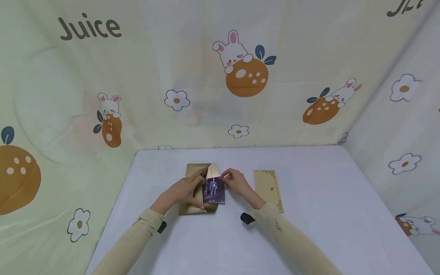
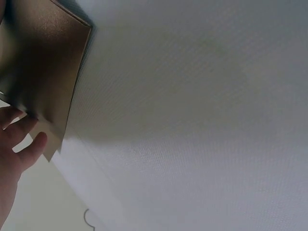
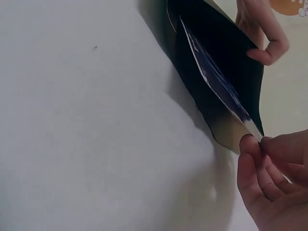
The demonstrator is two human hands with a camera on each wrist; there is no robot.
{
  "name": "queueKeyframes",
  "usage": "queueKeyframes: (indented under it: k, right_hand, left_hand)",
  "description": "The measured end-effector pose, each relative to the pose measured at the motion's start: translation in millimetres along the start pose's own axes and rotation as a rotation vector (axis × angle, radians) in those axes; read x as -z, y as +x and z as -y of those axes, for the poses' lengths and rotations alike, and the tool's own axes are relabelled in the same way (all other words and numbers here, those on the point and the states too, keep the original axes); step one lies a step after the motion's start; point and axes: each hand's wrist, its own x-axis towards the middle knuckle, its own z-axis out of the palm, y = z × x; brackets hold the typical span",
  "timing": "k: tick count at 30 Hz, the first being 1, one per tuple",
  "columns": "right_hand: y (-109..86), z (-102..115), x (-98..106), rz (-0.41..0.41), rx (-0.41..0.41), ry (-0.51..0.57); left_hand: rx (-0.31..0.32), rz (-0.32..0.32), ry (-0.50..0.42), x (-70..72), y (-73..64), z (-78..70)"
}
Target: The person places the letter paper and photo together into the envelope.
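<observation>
Fingers of your right hand pinch the photo, partly inside the mouth of the gold envelope; your left hand grips its rim. Keep that mouth bowed, photo parallel, sparing corners.

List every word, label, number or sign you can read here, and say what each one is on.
"Juice": on the cloth backdrop, upper left in the head view.
Word at the backdrop's top right: cut off by the picture's edge, not fully readable.
Dark mark on the right sleeve: too small to read.
Photo, gold envelope, cream card: no readable text.
</observation>
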Motion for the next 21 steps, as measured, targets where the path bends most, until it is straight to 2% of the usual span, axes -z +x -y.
queueKeyframes:
  k: [9, 21]
  right_hand:
    - [5.0, 7, -15, 0.051, 0.042, 0.003]
    - [13.6, 15, -34, 0.117, 0.054, -0.028]
  left_hand:
    - [-0.012, 0.000, 0.000, -1.2, 0.6, 4.1]
    - [-0.010, -0.001, -0.020, -3.2, -0.5, 4.9]
